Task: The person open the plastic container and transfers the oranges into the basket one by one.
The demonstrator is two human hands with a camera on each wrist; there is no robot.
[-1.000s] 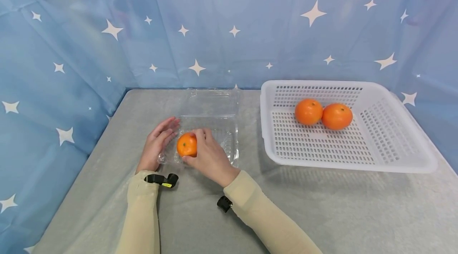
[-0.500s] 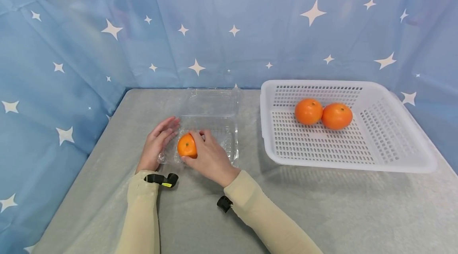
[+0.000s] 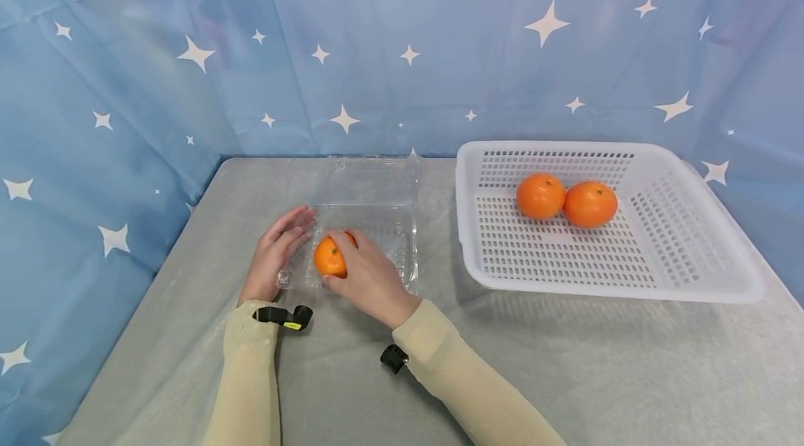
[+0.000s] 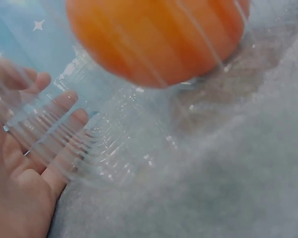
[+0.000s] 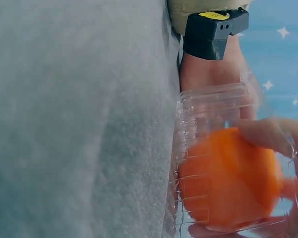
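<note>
In the head view, my right hand (image 3: 372, 282) grips an orange (image 3: 329, 257) from above, fingers over its far side and thumb at its near side. The orange is inside the left part of a clear plastic clamshell box (image 3: 396, 250), whose lid (image 3: 370, 181) lies folded back. My left hand (image 3: 274, 254) stands against the box's left wall with its fingers extended. In the left wrist view, the ridged clear wall (image 4: 99, 148) shows in front of the left fingers (image 4: 64, 101). The right wrist view shows the orange (image 5: 228, 183) through the box's near wall.
A white perforated basket (image 3: 603, 289) stands at the right of the grey-covered table (image 3: 565, 376). Two more oranges (image 3: 541, 197) sit side by side in it. A blue curtain with white stars (image 3: 408, 55) rises behind and to the left.
The orange has turned slightly and shifted a little to the right in my right hand, whose fingers have changed position on it. My left hand has stayed in place.
</note>
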